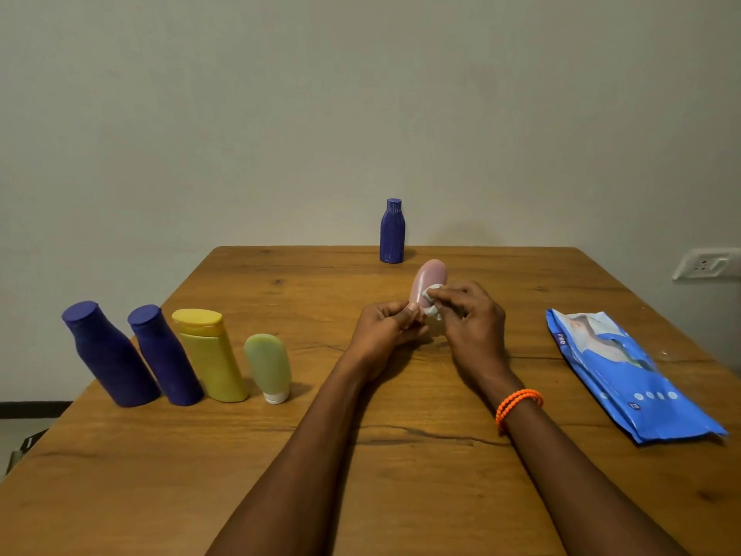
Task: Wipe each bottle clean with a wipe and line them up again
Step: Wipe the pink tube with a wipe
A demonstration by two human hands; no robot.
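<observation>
My left hand (pixel 385 331) grips the lower end of a pink tube bottle (pixel 430 279), held upright above the table's middle. My right hand (pixel 473 319) pinches a crumpled white wipe (pixel 432 298) against the tube's side. A row stands at the left: a large blue bottle (pixel 108 355), a second blue bottle (pixel 164 355), a yellow bottle (pixel 212 355) and a green tube (pixel 269 365) resting on its white cap. A small blue bottle (pixel 392 231) stands alone at the far edge.
A blue pack of wipes (pixel 625 375) lies flat on the right of the wooden table (pixel 361 455). A wall socket (pixel 705 263) sits on the right wall. An orange bracelet (pixel 518 405) circles my right wrist.
</observation>
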